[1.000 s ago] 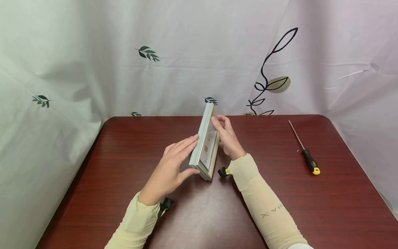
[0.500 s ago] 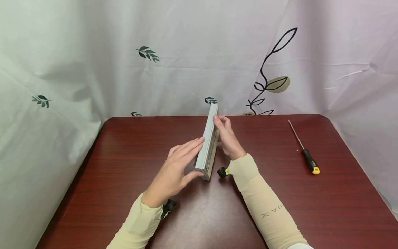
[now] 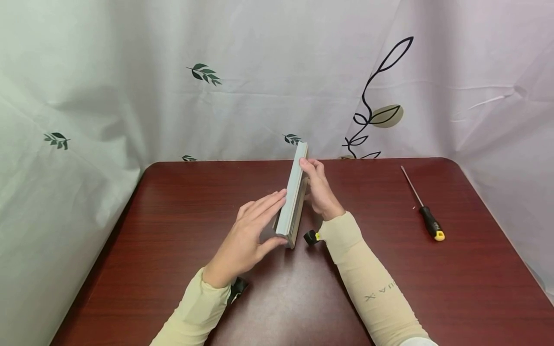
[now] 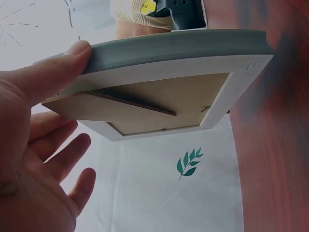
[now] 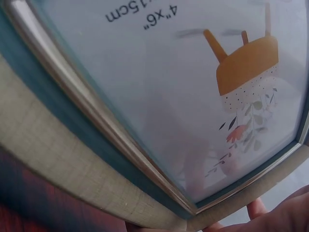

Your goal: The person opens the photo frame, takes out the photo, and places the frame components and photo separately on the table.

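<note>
A picture frame [image 3: 291,197] is held on its edge above the table, its narrow pale-blue side facing up in the head view. The left hand [image 3: 242,238] grips its near left end, thumb at the near corner and fingertips along the side. Around the far right part the right hand [image 3: 321,192] holds on, thumb on the upper edge. In the left wrist view the brown back shows, with a stand flap [image 4: 111,106] tilted out from it beside the left fingers. A printed insert [image 5: 241,82] with "4"x6"" lettering fills the front in the right wrist view.
To the right on the dark red table [image 3: 195,206] lies a screwdriver [image 3: 428,221] with a black and yellow handle, its shaft pointing away. A pale curtain [image 3: 242,96] with leaf prints hangs right behind the table's back edge.
The picture frame has turned from showing its front to showing its narrow side, shifting slightly right. The left hand has moved right with it; the right hand has hardly moved.
</note>
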Available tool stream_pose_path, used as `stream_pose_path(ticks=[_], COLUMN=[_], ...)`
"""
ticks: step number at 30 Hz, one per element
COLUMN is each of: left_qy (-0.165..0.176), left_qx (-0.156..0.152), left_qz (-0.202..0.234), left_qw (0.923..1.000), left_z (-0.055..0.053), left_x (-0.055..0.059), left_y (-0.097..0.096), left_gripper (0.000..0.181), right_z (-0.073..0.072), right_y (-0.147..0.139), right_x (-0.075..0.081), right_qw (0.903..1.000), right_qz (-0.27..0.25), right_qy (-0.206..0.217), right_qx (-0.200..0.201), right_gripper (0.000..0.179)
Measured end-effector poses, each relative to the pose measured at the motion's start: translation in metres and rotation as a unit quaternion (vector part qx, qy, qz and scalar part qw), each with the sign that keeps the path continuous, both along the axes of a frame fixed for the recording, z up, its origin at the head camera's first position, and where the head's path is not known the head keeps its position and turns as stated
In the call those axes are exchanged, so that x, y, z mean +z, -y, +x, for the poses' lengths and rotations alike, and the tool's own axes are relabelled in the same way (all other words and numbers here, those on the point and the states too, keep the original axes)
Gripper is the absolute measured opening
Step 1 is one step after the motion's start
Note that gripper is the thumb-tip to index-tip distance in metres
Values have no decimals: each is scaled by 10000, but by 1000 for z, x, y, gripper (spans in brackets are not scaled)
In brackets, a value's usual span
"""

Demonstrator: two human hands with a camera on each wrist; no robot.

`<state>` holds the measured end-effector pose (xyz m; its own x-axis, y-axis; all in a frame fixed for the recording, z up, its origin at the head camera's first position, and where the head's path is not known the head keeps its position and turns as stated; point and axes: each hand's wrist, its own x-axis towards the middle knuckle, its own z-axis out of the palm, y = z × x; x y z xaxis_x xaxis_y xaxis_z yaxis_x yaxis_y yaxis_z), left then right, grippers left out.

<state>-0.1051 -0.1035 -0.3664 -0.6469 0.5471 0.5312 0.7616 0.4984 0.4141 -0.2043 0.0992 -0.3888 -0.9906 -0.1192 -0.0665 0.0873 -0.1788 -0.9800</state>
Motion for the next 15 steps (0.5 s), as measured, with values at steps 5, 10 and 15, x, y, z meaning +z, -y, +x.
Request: stream_pose_path(ticks=[5,10,15], left_qy=[14,57,109], left_qx=[3,11,-52], left_qz=[88,168,224], left_qw=[10000,9998,9997], left_z=[0,-1,-1], left_x=[-1,0,0], left_y=[0,0,1], left_gripper=[85,81,79], right_z=[0,-1,-1], right_y=[-1,-2,-3], right_x=[-1,-1,-1], right_qw=[9999,9995,9982], right_qz=[-91,-312,-580], right_qy=[-47,-79,-110], right_qx=[44,55,113], right_gripper=[75,72,69])
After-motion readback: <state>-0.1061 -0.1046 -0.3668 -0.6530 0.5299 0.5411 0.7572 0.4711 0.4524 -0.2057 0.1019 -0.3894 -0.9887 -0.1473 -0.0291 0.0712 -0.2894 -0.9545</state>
